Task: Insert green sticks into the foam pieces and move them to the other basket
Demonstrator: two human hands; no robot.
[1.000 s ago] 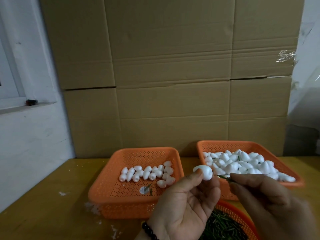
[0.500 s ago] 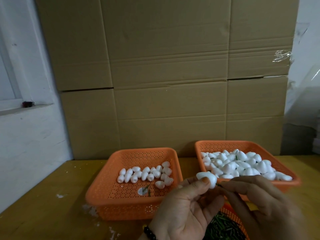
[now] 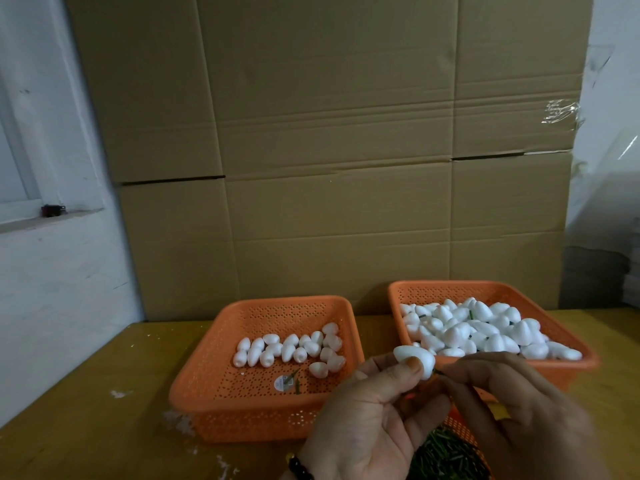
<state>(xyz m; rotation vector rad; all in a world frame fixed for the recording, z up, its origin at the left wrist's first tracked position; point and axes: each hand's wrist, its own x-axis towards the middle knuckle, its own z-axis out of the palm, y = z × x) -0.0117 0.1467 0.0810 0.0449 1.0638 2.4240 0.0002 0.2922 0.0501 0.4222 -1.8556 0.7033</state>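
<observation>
two hands raised, left hand point(image 3: 367, 414) pinching foam piece point(image 3: 415, 362), right hand point(image 3: 519, 410) pinching green stick point(image 3: 439, 372), basket sticker point(image 3: 283, 382) unreadable

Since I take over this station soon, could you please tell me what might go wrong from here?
The left hand pinches the foam piece only at its fingertips, so a hard push could pop it loose. The green stick in the right hand is nearly hidden, so it may enter crooked.

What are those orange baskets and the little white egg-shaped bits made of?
The orange baskets look like moulded plastic: smooth rims, walls punched with regular small holes. The white pieces look like foam: matte, faintly grainy, with white crumbs scattered on the table. The one held by the left hand looks the same.
</observation>
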